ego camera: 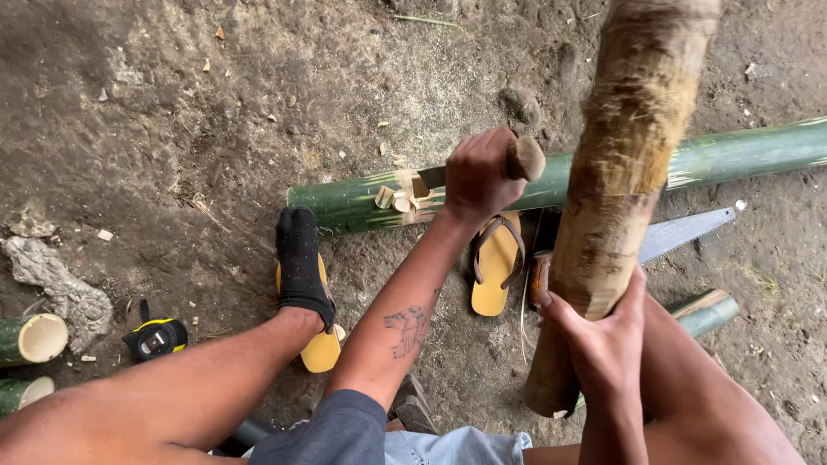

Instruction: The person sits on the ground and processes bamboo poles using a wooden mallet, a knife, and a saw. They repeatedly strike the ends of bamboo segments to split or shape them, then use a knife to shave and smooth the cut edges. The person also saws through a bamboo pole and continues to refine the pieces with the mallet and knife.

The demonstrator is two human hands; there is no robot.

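while left hand (476, 178) grips chisel (517, 160), right hand (603, 331) raises mallet (616, 185)

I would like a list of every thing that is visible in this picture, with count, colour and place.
bamboo pole: one, green, lying across the ground, with a cut notch near its left end
chisel handle: one, brown wood, at the notch
wooden mallet: one, brown, raised upright on the right
hand saw: one, grey blade, on the ground behind the mallet
sandals: two, yellow, one lying free, one under the socked foot
tape measure: one, black and yellow, lower left
bamboo offcuts: two, green, left edge
wood chips: several, pale, at the notch
sock: one, black, on the foot
left hand: grips the chisel handle
right hand: grips the wooden mallet
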